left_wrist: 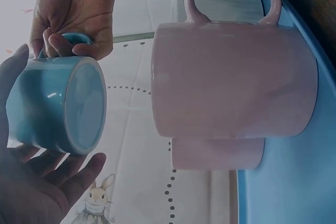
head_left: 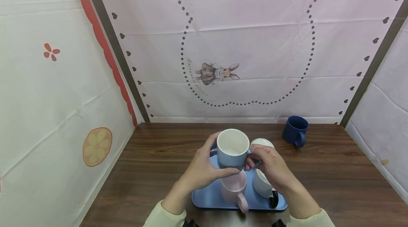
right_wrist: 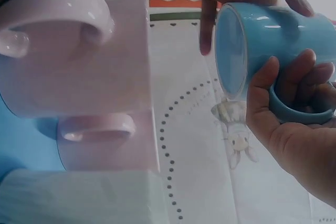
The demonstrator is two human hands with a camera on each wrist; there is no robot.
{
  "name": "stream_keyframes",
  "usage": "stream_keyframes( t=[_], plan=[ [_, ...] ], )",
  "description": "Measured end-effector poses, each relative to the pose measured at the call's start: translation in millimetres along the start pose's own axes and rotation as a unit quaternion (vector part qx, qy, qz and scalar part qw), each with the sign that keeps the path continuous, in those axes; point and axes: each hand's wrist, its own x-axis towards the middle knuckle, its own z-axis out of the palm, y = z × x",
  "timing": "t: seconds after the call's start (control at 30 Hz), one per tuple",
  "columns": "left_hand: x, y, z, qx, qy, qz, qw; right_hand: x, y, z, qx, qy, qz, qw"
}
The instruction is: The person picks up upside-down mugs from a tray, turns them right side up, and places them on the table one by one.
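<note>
Both hands hold a light blue mug (head_left: 232,152) with a cream inside, raised above the blue tray (head_left: 207,198). My left hand (head_left: 204,168) cups its side, with the thumb in front and the fingers behind. My right hand (head_left: 269,165) grips the mug's handle, the fingers curled through it in the right wrist view. Below the mug, a pink mug (head_left: 230,189) stands on the tray with its handle toward me. A second pink mug (left_wrist: 218,154) appears behind it in the left wrist view, though the raised mug hides it from the head view.
To the right on the tray is a white mug (head_left: 262,184) with a black handle, partly covered by my right hand. Another white mug (head_left: 262,142) shows behind it. A dark blue mug (head_left: 295,130) stands on the wooden table (head_left: 331,177) at the back right. Cloth walls surround the table.
</note>
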Motion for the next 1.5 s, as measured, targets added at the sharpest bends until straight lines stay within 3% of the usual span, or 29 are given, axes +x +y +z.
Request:
stream_keyframes(
  t=[0.27, 0.5, 0.7, 0.93, 1.27, 1.5],
  plan=[
    [0.7, -2.9, -1.5, 0.001, 0.007, -0.001, 1.0000, -6.6, -5.4, -16.1, -0.009, 0.035, -0.023, 0.999],
    [-3.1, -10.5, -6.2, 0.070, 0.027, -0.043, 0.9963, -16.0, -9.2, -31.1, 0.014, 0.081, -0.020, 0.996],
    [-11.3, -21.2, -9.8, 0.149, 0.012, -0.078, 0.9856, -22.4, -8.6, -43.8, 0.039, 0.109, -0.035, 0.993],
    [-22.1, -37.3, -13.1, 0.232, -0.017, -0.080, 0.9694, -32.7, -7.8, -61.7, 0.047, 0.130, -0.052, 0.989],
    [-40.9, -54.0, -19.8, 0.301, -0.057, -0.107, 0.9460, -51.6, -1.5, -95.0, 0.077, 0.191, -0.060, 0.977],
    [-49.2, -63.9, -23.8, 0.338, -0.063, -0.112, 0.9323, -62.9, 1.9, -120.1, 0.115, 0.237, -0.073, 0.962]
  ],
)
